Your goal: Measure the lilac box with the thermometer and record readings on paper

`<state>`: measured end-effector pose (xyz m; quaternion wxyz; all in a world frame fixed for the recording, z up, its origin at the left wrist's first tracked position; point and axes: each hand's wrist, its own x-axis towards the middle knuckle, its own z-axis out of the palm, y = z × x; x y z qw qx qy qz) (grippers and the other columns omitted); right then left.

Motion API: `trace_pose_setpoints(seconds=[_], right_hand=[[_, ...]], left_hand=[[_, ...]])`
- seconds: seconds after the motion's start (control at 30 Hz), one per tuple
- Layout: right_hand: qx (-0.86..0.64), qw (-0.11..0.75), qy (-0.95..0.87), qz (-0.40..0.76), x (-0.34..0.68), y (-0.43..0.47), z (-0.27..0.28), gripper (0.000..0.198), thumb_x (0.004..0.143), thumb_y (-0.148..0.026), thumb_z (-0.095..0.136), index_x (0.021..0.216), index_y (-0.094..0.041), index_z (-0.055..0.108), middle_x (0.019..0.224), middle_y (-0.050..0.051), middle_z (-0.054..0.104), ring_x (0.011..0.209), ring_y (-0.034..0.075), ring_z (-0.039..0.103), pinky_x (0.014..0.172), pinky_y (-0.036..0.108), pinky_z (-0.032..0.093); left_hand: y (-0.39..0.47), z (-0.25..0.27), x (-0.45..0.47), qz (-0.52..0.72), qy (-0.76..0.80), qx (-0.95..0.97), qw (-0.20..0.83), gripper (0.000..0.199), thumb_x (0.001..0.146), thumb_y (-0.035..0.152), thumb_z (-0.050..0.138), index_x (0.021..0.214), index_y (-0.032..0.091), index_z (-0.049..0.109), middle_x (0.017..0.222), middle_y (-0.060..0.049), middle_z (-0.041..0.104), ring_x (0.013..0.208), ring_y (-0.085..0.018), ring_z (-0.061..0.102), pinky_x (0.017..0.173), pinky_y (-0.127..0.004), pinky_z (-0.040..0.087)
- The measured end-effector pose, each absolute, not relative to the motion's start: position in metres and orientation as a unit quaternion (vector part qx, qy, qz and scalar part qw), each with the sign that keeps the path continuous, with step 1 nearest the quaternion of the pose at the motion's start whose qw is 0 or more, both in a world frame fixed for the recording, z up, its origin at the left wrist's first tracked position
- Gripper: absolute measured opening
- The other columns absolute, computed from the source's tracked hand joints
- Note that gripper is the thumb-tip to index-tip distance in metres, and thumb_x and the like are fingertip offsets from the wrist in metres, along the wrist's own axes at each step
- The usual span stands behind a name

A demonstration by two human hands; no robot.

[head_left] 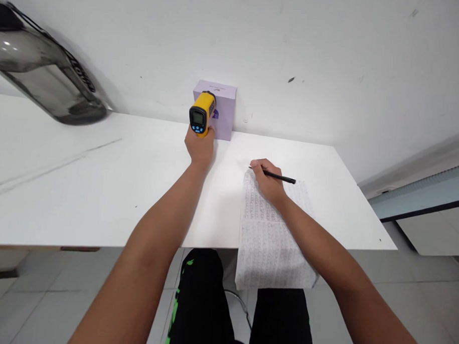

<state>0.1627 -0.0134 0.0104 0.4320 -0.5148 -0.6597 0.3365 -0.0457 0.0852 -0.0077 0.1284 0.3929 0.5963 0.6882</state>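
Note:
My left hand (201, 147) is wrapped round the grip of a yellow and black infrared thermometer (205, 110), held upright with its small screen and blue buttons facing me. Just behind it, a light purple box (225, 111) stands against the wall. Between the fingers of my right hand (267, 181) is a black pen (280, 177), its tip at the top left of a sheet of paper (264, 243). Dense rows of handwriting cover the sheet, which is creased across and hangs over the table's front edge. My right forearm lies across its right side.
A clear grey water bottle (48, 75) with a black lid and strap stands at the left of the white table (82, 187). The white wall (331, 60) runs along the back. My legs (206, 301) are under the front edge.

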Motion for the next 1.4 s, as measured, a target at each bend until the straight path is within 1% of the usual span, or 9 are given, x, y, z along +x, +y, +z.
trace_pose_setpoints(seconds=[0.1,0.23,0.33,0.47,0.6,0.73,0.9,1.13,1.4], right_hand=[[-0.514,0.434,-0.655,0.345,0.163,-0.014,0.01,0.045,0.087,-0.065,0.053,0.092,-0.022,0.065,0.062,-0.003,0.053,0.062,0.013,0.05,0.063,0.028,0.041],[-0.517,0.429,-0.656,0.344,0.163,-0.013,0.01,0.045,0.087,-0.065,0.053,0.094,-0.022,0.065,0.064,-0.002,0.056,0.063,0.014,0.052,0.064,0.028,0.042],[-0.518,0.43,-0.656,0.341,0.164,-0.012,0.01,0.044,0.087,-0.063,0.052,0.094,-0.022,0.065,0.064,-0.002,0.056,0.063,0.014,0.053,0.064,0.028,0.043],[-0.523,0.424,-0.656,0.342,0.164,-0.013,0.008,0.043,0.088,-0.06,0.051,0.093,-0.021,0.067,0.064,-0.001,0.057,0.063,0.016,0.055,0.064,0.029,0.044],[-0.534,0.399,-0.665,0.336,0.165,-0.016,0.007,0.041,0.088,-0.059,0.051,0.094,-0.022,0.069,0.069,0.0,0.061,0.066,0.017,0.058,0.064,0.029,0.045],[-0.543,0.4,-0.651,0.349,0.163,-0.017,0.009,0.043,0.089,-0.06,0.049,0.094,-0.022,0.069,0.068,0.001,0.062,0.066,0.019,0.059,0.064,0.03,0.046],[-0.533,0.402,-0.653,0.358,0.16,-0.015,0.008,0.042,0.088,-0.059,0.047,0.091,-0.023,0.069,0.069,0.002,0.062,0.067,0.021,0.06,0.065,0.033,0.047],[-0.526,0.423,-0.636,0.374,0.157,-0.015,0.004,0.041,0.087,-0.06,0.047,0.09,-0.025,0.067,0.065,0.001,0.061,0.064,0.023,0.059,0.062,0.035,0.046],[-0.503,0.445,-0.651,0.354,0.154,-0.012,-0.002,0.042,0.088,-0.06,0.045,0.088,-0.024,0.067,0.066,0.001,0.06,0.063,0.022,0.057,0.061,0.033,0.044]], left_hand=[[0.084,-0.007,-0.045,0.685,0.591,0.403,0.135,0.026,0.078,0.029,0.065,0.101,0.019,0.061,0.097,-0.004,0.067,0.093,-0.018,0.064,0.088,-0.031,0.051],[0.079,-0.004,-0.045,0.657,0.613,0.425,0.112,0.026,0.078,0.027,0.066,0.102,0.02,0.061,0.097,-0.004,0.065,0.097,-0.021,0.063,0.091,-0.033,0.049],[0.073,-0.002,-0.048,0.609,0.647,0.452,0.075,0.028,0.076,0.024,0.067,0.103,0.022,0.062,0.099,-0.005,0.064,0.102,-0.024,0.061,0.092,-0.036,0.048],[0.063,0.002,-0.055,0.538,0.698,0.472,0.03,0.032,0.077,0.023,0.064,0.109,0.025,0.064,0.099,-0.005,0.063,0.101,-0.025,0.061,0.09,-0.037,0.046],[0.053,0.006,-0.058,0.414,0.751,0.514,-0.007,0.033,0.081,0.024,0.059,0.113,0.026,0.067,0.103,-0.008,0.066,0.101,-0.027,0.06,0.09,-0.039,0.04],[0.047,0.009,-0.056,0.358,0.783,0.508,-0.026,0.036,0.084,0.021,0.053,0.117,0.028,0.066,0.109,-0.008,0.067,0.104,-0.026,0.06,0.095,-0.042,0.033],[0.043,0.01,-0.058,0.343,0.8,0.492,-0.024,0.039,0.086,0.02,0.05,0.122,0.026,0.064,0.113,-0.01,0.066,0.106,-0.026,0.059,0.096,-0.041,0.03],[0.039,0.012,-0.062,0.338,0.796,0.5,-0.03,0.039,0.085,0.018,0.049,0.119,0.027,0.065,0.109,-0.01,0.066,0.104,-0.025,0.06,0.093,-0.04,0.031],[0.047,0.006,-0.068,0.347,0.782,0.515,-0.048,0.038,0.086,0.018,0.048,0.118,0.028,0.065,0.109,-0.009,0.067,0.103,-0.025,0.061,0.091,-0.04,0.032]])
